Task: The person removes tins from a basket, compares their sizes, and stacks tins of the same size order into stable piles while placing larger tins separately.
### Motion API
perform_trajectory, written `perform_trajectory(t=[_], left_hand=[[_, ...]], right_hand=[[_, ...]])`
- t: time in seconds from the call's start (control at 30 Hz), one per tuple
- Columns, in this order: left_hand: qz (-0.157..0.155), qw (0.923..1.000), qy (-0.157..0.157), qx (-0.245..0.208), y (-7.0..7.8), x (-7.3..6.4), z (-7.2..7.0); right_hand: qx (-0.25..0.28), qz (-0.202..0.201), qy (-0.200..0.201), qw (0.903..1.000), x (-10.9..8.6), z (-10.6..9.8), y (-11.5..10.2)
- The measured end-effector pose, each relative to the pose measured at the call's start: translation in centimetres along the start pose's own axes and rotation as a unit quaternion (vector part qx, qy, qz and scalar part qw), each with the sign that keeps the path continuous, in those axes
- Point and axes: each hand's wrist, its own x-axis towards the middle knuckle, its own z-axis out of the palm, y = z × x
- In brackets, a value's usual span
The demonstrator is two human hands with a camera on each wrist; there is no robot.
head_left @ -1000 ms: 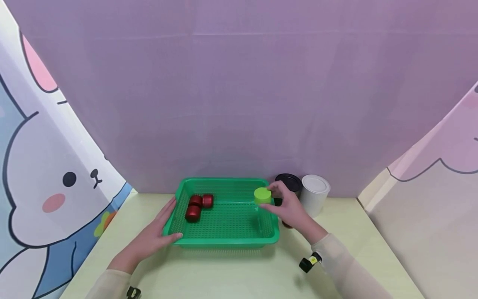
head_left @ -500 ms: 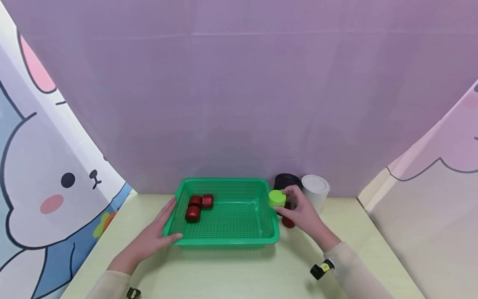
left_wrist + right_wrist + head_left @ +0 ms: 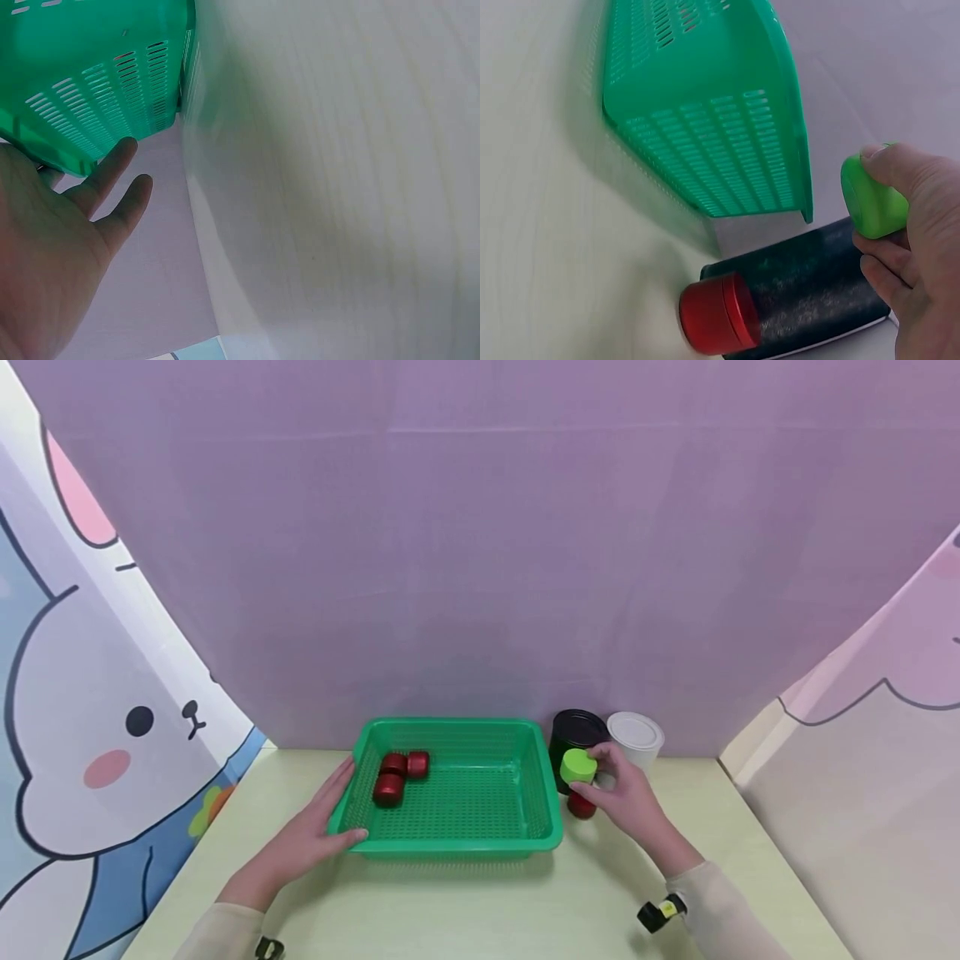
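Note:
My right hand [image 3: 626, 789] pinches a small lime-green round container [image 3: 578, 766] between thumb and fingers, just above a red round tin [image 3: 581, 805] on the table. In the right wrist view the green container [image 3: 872, 199] is raised above a dark can [image 3: 810, 277], and the red tin [image 3: 718, 315] stands against that can. My left hand [image 3: 307, 835] rests along the left end of a green perforated basket [image 3: 457, 844], thumb at the front rim. The left wrist view shows its fingers [image 3: 112, 176] stretched out beside the basket wall [image 3: 97, 90].
Several red tins [image 3: 388, 789] lie grouped in the basket's left part. Behind my right hand stand a black lidded can [image 3: 578, 727] and a white lidded can [image 3: 636, 731], near the purple backdrop [image 3: 480, 568]. The pale table [image 3: 450, 910] extends in front.
My right hand has carried the green container rightward and out from over the basket, to beside the black can. The left hand, the basket and the red tins have stayed put.

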Motion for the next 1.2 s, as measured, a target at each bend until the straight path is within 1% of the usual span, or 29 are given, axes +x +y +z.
perform_trajectory(t=[0.27, 0.53, 0.77, 0.97, 1.2], left_hand=[[-0.006, 1.0, 0.0, 0.003, 0.1, 0.0, 0.0], [-0.006, 1.0, 0.002, 0.003, 0.3, -0.1, -0.1], [0.001, 1.0, 0.004, 0.009, 0.7, -0.2, -0.1], [0.004, 0.9999, 0.007, 0.01, 0.5, -0.2, -0.1], [0.001, 1.0, 0.006, 0.007, 0.1, -0.1, 0.1]], right_hand=[[-0.017, 0.014, 0.011, 0.9997, -0.7, -0.5, 0.6], [-0.046, 0.006, 0.022, 0.9987, -1.3, -0.3, 1.8], [-0.051, 0.032, 0.027, 0.9978, -1.7, 0.0, 2.7], [-0.057, 0.03, 0.035, 0.9973, -2.1, 0.3, 3.4], [-0.043, 0.037, 0.033, 0.9978, -2.3, 0.8, 4.4]])
